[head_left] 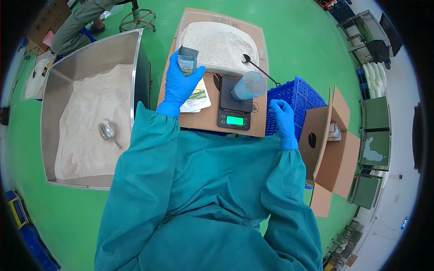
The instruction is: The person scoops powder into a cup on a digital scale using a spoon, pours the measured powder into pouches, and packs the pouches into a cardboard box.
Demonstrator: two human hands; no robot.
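Observation:
My left hand (180,86), in a blue glove, grips a small printed pouch (187,61) upright, its top edge parted. Below it, a stack of flat printed pouches (197,98) lies on the cardboard surface (257,124). My right hand (283,118), also gloved, is closed with curled fingers beside a blue plastic crate (300,97); whatever it may hold is hidden. Between my hands a black digital scale (224,118) shows a lit green display. A translucent bluish cup (249,86) leans over on its platform. Behind, a black-handled spoon (260,69) rests in a tub of pale powder (212,43).
On the left stands a large metal bin (138,58) of pale powder with a metal scoop (107,131) in it. An open cardboard box (312,140) with packed items is at the right. Another person's leg (74,29) and a wheeled stool (138,20) appear at upper left.

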